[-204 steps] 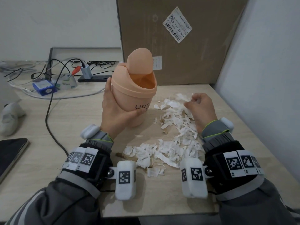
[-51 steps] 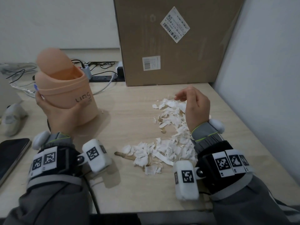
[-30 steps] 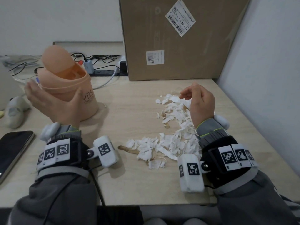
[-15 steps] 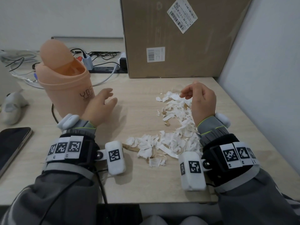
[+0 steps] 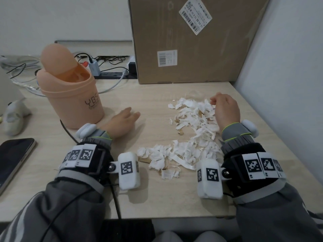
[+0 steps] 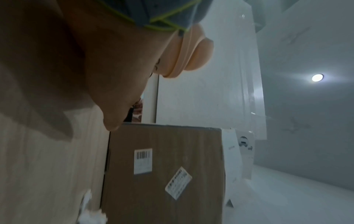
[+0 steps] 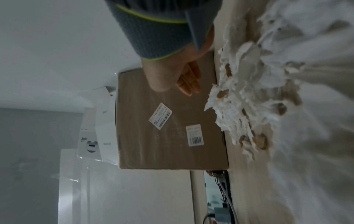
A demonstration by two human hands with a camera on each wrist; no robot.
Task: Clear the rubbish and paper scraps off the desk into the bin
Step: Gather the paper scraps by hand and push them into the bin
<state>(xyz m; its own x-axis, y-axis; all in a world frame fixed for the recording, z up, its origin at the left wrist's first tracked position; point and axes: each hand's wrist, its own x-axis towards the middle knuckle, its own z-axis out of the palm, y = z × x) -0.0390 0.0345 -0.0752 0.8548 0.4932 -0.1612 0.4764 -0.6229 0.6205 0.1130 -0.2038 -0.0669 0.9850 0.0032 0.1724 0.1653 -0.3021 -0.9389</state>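
Paper scraps [image 5: 190, 135] lie scattered across the desk [image 5: 157, 194], right of the upright peach bin [image 5: 73, 100]. Left hand [image 5: 120, 123] rests flat, fingers relaxed, empty; right hand [image 5: 225, 109] hovers loosely curled over the scraps' far edge, any grasp indiscernible.

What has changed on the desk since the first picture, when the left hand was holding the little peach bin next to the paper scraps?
The peach bin has moved to the left, away from the paper scraps, and now stands on the desk. The left hand has let go of it and rests flat on the desk beside it. The right hand has stayed at the far edge of the scraps, fingers curled, and the pile looks unchanged.
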